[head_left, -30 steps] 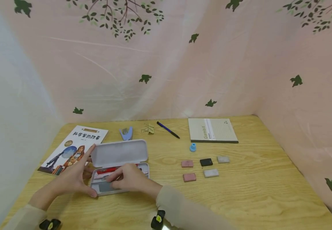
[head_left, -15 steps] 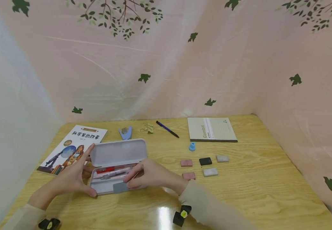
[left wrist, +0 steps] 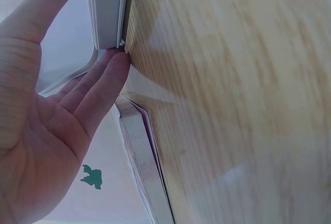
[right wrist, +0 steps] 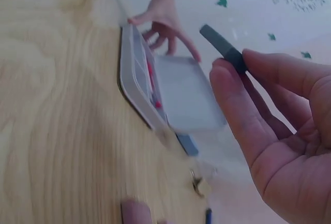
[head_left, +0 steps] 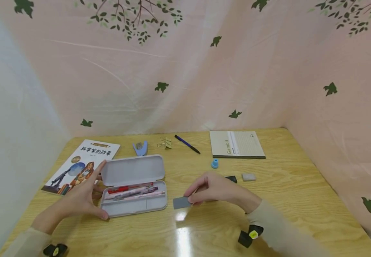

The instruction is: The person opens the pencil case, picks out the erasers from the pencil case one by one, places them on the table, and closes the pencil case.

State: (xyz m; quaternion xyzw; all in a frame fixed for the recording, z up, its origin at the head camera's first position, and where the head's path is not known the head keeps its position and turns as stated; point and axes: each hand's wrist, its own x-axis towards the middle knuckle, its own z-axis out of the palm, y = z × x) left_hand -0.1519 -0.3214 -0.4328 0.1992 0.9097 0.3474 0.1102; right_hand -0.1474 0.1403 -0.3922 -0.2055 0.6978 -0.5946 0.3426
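A white pencil case lies on the table with its lid tipped back. Several pens fill its long rear compartment, and two front compartments hold nothing. My left hand holds the case at its left end, thumb at the front corner and index finger along the lid's edge. In the left wrist view its fingertips meet the case's end. To the right of the case, my right hand pinches a flat grey eraser between thumb and fingers. The right wrist view shows the eraser gripped by one end.
Behind the right hand lie a partly covered black eraser and a pale grey one. Farther back are a blue cap-like piece, a notebook, a pen, a binder clip and a blue sharpener. A book lies left.
My right hand has drawn the grey eraser out of the pencil case's front compartment and carried it right, past the case's end. The left hand stays at the case.
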